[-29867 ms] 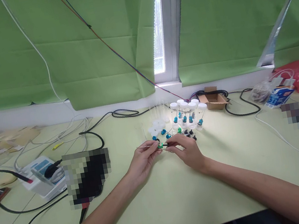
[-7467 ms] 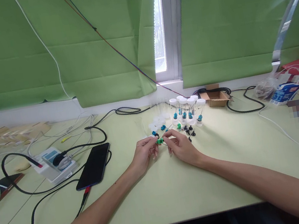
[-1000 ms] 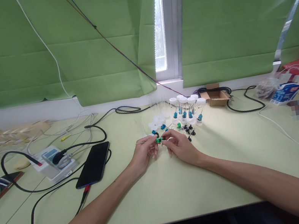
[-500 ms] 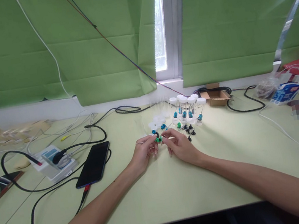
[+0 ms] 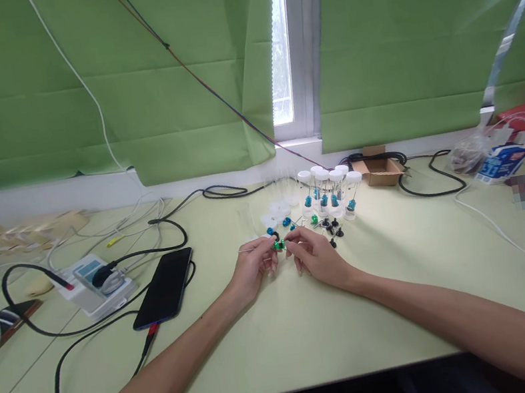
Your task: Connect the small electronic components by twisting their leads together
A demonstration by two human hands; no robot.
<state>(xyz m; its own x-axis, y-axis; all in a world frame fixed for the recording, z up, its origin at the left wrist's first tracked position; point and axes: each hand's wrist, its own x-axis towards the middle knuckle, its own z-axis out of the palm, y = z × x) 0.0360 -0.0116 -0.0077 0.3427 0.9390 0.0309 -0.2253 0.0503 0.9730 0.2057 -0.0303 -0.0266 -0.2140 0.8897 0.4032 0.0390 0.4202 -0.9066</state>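
Note:
My left hand [image 5: 250, 270] pinches a small shiny green part [image 5: 278, 245] between thumb and fingertips. A thin pale rod [image 5: 246, 250] sticks out to the left past those fingers. On the part's right side, my right hand [image 5: 319, 258] has its thumb and forefinger closed together; whether they grip the part or something tiny beside it is hidden. Just beyond my fingers lie blue parts [image 5: 288, 221], another green part [image 5: 314, 219] and several black pieces with stems [image 5: 339, 232]. Clear tubes with white caps [image 5: 320, 176], holding blue parts on thin rods, stand behind them.
A phone [image 5: 164, 288] with a cable lies left of my forearm, near a white power strip [image 5: 95, 287]. Black and white cords cross the table [image 5: 279, 349]. At the back right are a small cardboard box [image 5: 378, 170] and a blue-and-white packet [image 5: 503, 163].
Both hands stay in almost the same place around the green part, with only a slight shift of the right fingertips.

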